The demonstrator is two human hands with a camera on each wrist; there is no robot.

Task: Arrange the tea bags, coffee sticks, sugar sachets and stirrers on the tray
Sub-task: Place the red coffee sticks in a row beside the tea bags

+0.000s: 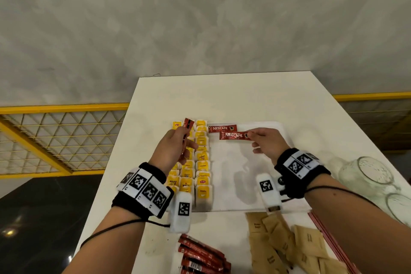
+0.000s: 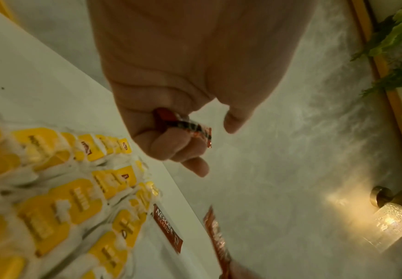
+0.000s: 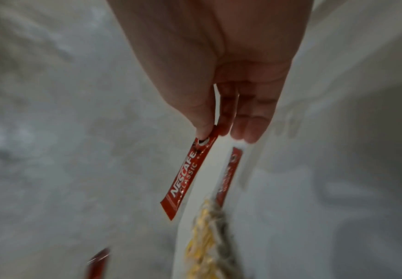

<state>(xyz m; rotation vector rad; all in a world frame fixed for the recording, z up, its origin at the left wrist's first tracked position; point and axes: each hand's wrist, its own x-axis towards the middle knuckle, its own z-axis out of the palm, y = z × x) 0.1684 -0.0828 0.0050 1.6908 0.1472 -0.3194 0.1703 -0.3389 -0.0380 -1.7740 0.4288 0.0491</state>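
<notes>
Left hand (image 1: 172, 147): curled round one coffee stick (image 1: 188, 124)
Right hand (image 1: 265, 140): second stick (image 1: 233, 135) pinched above tray (image 1: 244, 184)

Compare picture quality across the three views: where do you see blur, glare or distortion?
Head view: sharp at centre, wide-angle bending at the edges, glass jars smeared. Left wrist view: tea bags blurred, wall lamp flaring. Right wrist view: dim, soft background; only the held coffee stick reads clearly.
</notes>
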